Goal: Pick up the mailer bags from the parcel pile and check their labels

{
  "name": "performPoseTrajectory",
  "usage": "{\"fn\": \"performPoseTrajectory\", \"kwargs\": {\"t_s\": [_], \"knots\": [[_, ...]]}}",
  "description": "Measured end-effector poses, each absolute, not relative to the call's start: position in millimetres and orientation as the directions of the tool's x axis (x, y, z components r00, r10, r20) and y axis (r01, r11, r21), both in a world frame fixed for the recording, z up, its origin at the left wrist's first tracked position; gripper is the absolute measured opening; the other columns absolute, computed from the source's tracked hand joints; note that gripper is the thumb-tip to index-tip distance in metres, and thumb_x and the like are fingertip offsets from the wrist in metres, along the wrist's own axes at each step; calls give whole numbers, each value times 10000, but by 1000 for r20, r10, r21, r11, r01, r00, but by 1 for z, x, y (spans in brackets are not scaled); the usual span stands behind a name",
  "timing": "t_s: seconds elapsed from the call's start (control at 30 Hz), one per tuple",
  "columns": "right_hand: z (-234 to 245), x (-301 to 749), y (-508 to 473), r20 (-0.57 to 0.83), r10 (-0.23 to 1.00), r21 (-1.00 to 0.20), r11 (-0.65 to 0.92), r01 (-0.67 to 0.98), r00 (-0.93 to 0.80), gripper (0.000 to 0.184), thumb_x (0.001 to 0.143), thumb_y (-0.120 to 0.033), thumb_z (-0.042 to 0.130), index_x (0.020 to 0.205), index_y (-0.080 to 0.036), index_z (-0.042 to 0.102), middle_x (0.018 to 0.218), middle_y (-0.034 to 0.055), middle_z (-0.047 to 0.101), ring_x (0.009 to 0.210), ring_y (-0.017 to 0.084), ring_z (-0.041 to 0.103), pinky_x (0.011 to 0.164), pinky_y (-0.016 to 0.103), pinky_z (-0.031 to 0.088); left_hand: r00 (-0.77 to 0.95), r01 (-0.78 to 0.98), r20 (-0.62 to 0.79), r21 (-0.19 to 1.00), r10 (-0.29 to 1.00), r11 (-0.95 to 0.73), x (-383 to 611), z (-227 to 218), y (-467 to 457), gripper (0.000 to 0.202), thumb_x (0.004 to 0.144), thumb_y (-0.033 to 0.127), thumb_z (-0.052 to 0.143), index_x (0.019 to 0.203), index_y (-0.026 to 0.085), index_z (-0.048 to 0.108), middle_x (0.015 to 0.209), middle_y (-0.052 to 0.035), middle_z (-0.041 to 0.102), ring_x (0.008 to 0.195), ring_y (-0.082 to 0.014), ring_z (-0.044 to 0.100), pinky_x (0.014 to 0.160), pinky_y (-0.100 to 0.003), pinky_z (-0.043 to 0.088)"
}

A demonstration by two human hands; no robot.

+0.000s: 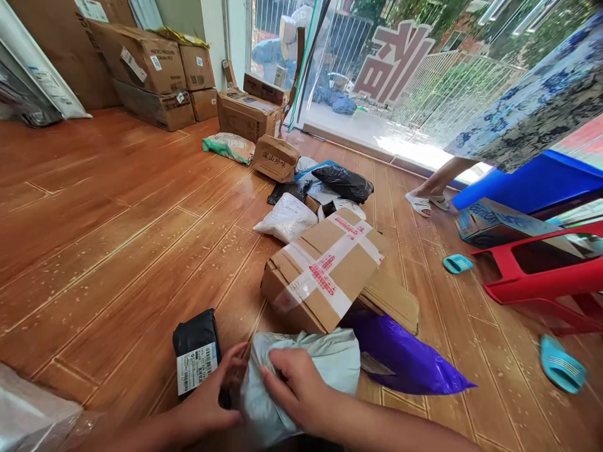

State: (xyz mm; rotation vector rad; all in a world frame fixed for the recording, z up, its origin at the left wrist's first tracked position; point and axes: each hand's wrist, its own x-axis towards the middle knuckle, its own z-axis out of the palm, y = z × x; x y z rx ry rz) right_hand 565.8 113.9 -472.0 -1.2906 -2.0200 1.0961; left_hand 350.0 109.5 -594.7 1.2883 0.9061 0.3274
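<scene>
A pale grey plastic mailer bag (330, 358) lies right in front of me on the floor. My right hand (301, 389) is closed on its upper face, thumb and curled fingers pinching the plastic. Beside the bag's left edge, my left hand (211, 402) is open, its thumb and fingers apart in a curve. Just beyond that hand sits a small black parcel (195, 342) with a white label. A taped cardboard box (325, 270) is right behind the grey bag. To the bag's right, a purple mailer bag (405, 355) lies partly under a flat cardboard piece (391, 298).
Further off are a white parcel (287, 216), a black parcel (343, 182) and several cardboard boxes (276, 157). A person's foot (419, 201) in a sandal stands near the glass door. A red plastic stool (532, 276) and blue slippers (563, 364) are at right.
</scene>
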Motion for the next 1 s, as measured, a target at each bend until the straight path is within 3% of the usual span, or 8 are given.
{"fn": "performPoseTrajectory", "kwargs": {"t_s": [0.1,0.17,0.27,0.37,0.47,0.67,0.83,1.0], "knots": [[-474,578,127,50,940,-814,234,532,-337,226,965,-345,455,829,-198,559,742,11,601,685,141,545,615,253,405,339,379,-636,766,693,518,341,-604,100,963,701,627,505,1438,106,172,1425,-250,400,1272,-352,517,1131,-522,373],[-491,599,123,213,921,-751,367,549,-325,139,962,-285,487,993,-196,591,866,48,662,793,163,609,701,271,468,193,514,-607,732,771,447,339,-608,99,948,700,612,503,1423,68,223,1492,-278,321,1377,-387,403,1189,-550,273],[-532,636,95,391,862,-612,505,609,-321,109,915,-279,558,1000,-210,566,823,44,639,754,184,609,677,305,499,347,605,-435,781,831,156,346,-607,106,982,642,468,689,1457,132,254,1562,-226,271,1472,-357,255,1229,-539,191],[-575,668,58,207,955,-576,295,762,-213,853,617,-610,812,1256,-137,499,1135,203,610,1039,369,606,849,528,531,532,602,-373,798,760,-30,365,-604,122,1214,501,449,858,1500,159,232,1589,-221,245,1482,-356,233,1228,-535,203],[-601,683,37,-248,958,-594,-34,804,-142,1349,361,-558,916,1459,-64,305,1456,326,384,1346,499,383,1086,642,366,669,536,-363,840,648,-82,390,-606,143,1336,368,540,903,1493,134,307,1597,-234,244,1480,-384,224,1228,-527,197],[-606,681,52,-577,812,-755,-488,438,-88,835,473,-332,850,1238,-150,569,1183,121,668,1111,349,599,994,485,470,546,504,-472,845,692,179,420,-617,183,751,631,686,673,1156,151,628,1167,-134,707,1075,-312,645,981,-428,493],[-627,672,61,-682,727,-725,-658,202,-82,665,467,-431,835,1029,-138,636,1018,95,724,989,322,660,894,446,520,489,532,-526,812,696,239,428,-615,204,677,651,681,663,1075,153,649,1074,-116,741,1006,-326,674,878,-415,525],[-638,663,46,-643,764,-756,-623,203,-52,732,443,-373,841,1103,-162,604,1089,108,720,1041,352,649,930,482,519,611,458,-433,876,663,150,415,-609,194,855,512,556,837,1221,157,576,1256,-133,662,1176,-320,598,1027,-399,483]]}}
